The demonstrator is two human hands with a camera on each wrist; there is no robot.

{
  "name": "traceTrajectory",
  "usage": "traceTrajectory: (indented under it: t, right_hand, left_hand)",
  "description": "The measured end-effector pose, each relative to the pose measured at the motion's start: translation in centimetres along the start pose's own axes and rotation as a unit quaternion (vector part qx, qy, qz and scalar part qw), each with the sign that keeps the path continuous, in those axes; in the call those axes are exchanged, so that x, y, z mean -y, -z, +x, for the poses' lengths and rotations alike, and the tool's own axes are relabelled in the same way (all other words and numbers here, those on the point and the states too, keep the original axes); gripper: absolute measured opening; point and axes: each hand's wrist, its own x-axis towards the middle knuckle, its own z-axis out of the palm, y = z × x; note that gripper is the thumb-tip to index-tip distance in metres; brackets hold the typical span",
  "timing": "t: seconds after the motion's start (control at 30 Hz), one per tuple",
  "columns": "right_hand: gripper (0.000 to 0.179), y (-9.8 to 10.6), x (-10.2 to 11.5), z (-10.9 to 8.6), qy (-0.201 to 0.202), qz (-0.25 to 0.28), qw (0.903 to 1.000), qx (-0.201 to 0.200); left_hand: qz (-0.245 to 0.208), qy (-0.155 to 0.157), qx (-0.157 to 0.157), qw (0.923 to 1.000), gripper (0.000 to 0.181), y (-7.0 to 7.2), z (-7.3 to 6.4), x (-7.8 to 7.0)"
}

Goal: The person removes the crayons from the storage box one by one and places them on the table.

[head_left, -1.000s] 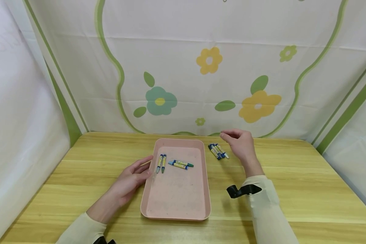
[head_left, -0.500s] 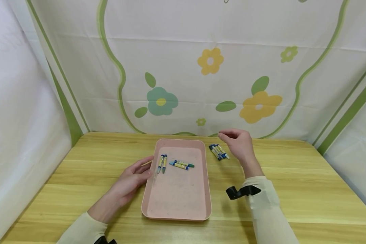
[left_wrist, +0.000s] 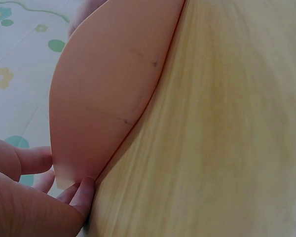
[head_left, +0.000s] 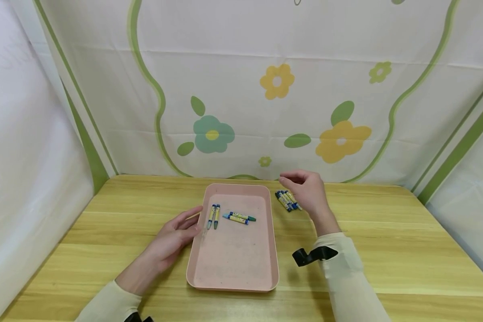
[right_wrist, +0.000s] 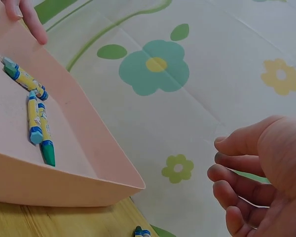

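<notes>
My left hand (head_left: 173, 235) rests its fingertips against the left side of a pink rectangular tray (head_left: 235, 287); the left wrist view shows them on the outer wall. In the tray, a pair of yellow-wrapped crayons (head_left: 213, 216) lies lengthwise by the left wall. Another pair of crayons (head_left: 239, 218) lies crosswise beside it, with light-blue and green tips. On the table right of the tray, several crayons (head_left: 283, 201) lie side by side. My right hand (head_left: 307, 192) hovers over this group, partly covering it, fingers loosely bent and holding nothing. Its thumb and fingertips stand apart in the right wrist view.
A light wooden table (head_left: 386, 241) carries everything. Behind it hangs a white cloth (head_left: 241, 89) with printed flowers, and more white cloth encloses both sides. Black straps (head_left: 315, 256) sit around the wrists over cream sleeves.
My right hand has moved slightly to the left, further over the crayons beside the tray. The left hand, the tray and the crayons have stayed in place.
</notes>
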Motion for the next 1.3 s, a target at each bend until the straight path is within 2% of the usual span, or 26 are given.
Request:
traceTrajectory:
  t: [0.33,0.73,1.3]
  right_hand:
    - [0.03,-1.4,0.7,-0.3,0.01,-0.002,0.9999,0.009]
    - [0.025,-5.2,1.6,-0.8,0.047,-0.014,0.9983,0.031]
    - [0.025,-8.2,2.8,-1.8,0.041,0.019,0.9981,0.042]
  left_hand:
    - [0.004,-0.004,0.006,1.0,0.061,-0.2,0.0,0.0]
    - [0.004,0.0,-0.001,1.0,0.06,0.0,0.1,0.0]
    - [0.008,0.004,-0.007,0.9999,0.059,-0.1,-0.2,-0.1]
